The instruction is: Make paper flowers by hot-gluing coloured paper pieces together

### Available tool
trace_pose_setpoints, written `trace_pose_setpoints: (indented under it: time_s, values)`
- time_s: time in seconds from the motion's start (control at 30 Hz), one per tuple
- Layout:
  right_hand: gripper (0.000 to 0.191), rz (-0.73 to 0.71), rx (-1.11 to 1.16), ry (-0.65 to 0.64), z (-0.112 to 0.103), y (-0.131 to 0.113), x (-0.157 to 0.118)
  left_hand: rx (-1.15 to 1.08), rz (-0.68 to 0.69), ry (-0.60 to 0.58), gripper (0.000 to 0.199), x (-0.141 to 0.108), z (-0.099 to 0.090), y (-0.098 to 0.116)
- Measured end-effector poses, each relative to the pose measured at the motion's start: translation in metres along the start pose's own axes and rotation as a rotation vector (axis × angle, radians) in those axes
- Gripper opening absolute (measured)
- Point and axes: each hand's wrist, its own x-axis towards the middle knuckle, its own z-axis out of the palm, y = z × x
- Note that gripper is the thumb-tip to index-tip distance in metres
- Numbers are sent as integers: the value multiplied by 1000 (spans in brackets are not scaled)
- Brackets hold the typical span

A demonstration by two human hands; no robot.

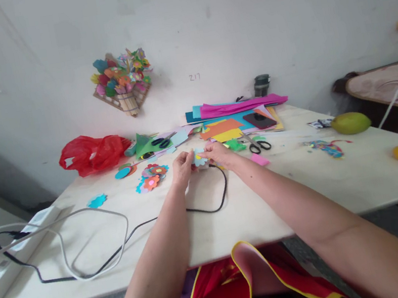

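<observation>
Between my two hands, over the middle of the table, is a light blue paper flower (pixel 199 158) with a yellow centre. My left hand (pixel 183 167) pinches its left edge. Fingers of my right hand (pixel 218 153) are closed on its right side. Just left of my hands lies a pile of cut paper flowers (pixel 151 178) in orange, blue and other colours. A lone blue paper flower (pixel 97 201) rests farther left. Black-handled scissors (pixel 259 146) lie right of my right hand, beside green and pink paper scraps. What lies under my hands is partly hidden.
A black cable (pixel 210 211) loops below my hands toward a white power strip (pixel 17 253) at left. Behind are a red plastic bag (pixel 92 155), a second pair of scissors (pixel 162 141), coloured sheets (pixel 222 129) and a phone (pixel 259 120). Mangoes (pixel 350 122) sit at right.
</observation>
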Motion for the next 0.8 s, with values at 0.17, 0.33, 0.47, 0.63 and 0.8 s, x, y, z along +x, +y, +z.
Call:
trace_pose_setpoints:
  time_s: [0.17,0.33,0.47,0.63,0.8]
  values:
    - [39,-7,17,-8,1,-1,-1,-11,1,13,42,0,-1,-1]
    - [30,12,41,-24,-2,-1,0,-84,11,52,44,2,-2,-2]
    - [22,-3,27,48,-3,-2,1,-116,-59,81,47,3,-2,0]
    - [16,-30,-52,54,-1,-9,-4,-100,-82,20,46,2,-3,0]
    - [18,-46,-100,47,1,-10,-4,-85,-21,-72,40,3,-4,-7]
